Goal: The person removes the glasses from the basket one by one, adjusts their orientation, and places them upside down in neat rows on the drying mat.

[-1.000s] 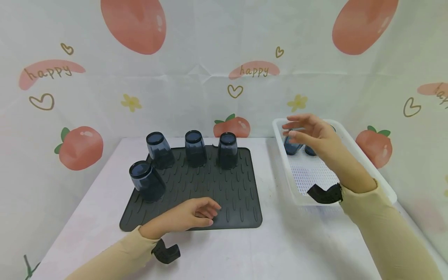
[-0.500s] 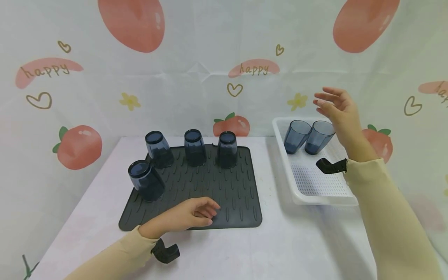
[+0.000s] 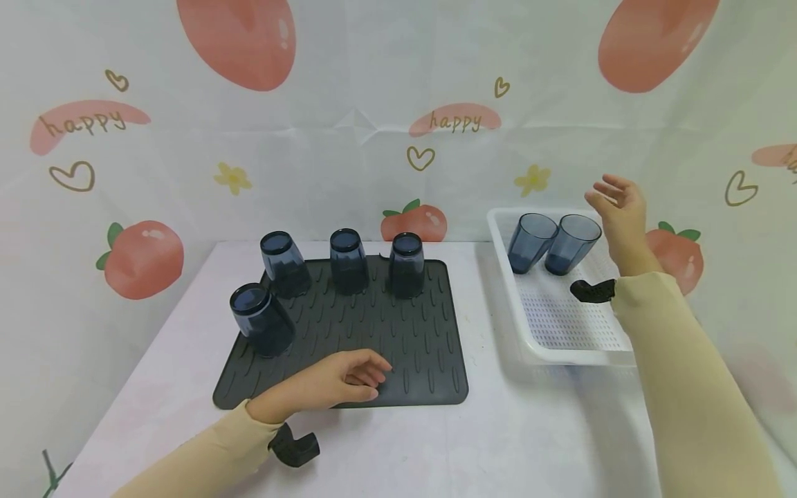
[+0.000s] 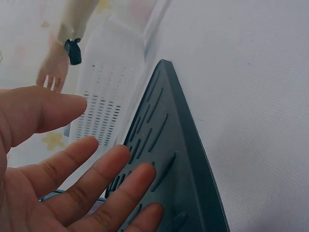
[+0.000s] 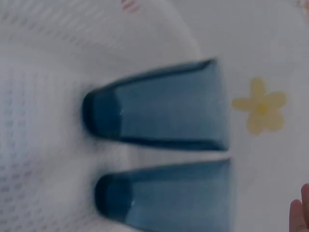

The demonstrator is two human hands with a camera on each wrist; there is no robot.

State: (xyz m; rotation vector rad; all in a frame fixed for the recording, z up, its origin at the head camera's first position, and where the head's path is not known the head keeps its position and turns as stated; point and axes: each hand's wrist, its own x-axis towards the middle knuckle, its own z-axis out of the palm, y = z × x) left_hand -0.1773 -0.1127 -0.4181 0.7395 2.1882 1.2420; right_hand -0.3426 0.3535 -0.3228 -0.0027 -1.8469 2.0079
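Two blue drinking glasses stand mouth up in the white basket [image 3: 529,339], a left glass [image 3: 531,243] and a right glass [image 3: 571,245]. My right hand [image 3: 625,214] is raised beside the right glass, fingers loosely bent and holding nothing. In the right wrist view both glasses show side by side, with only fingertips [image 5: 298,215] at the edge. My left hand [image 3: 349,379], relaxed with nothing in it, hovers over the front edge of the dark ribbed mat [image 3: 429,360]. In the left wrist view its fingers [image 4: 106,179] spread loosely.
On the mat several blue glasses are turned upside down: three along the back, including the rightmost glass [image 3: 406,266], and a front-left glass [image 3: 263,321]. A patterned cloth [image 3: 349,83] hangs behind the white table [image 3: 436,449].
My right hand has drawn up and to the right from over the basket's glasses, uncovering them, then dipped slightly. My left hand has stayed in place.
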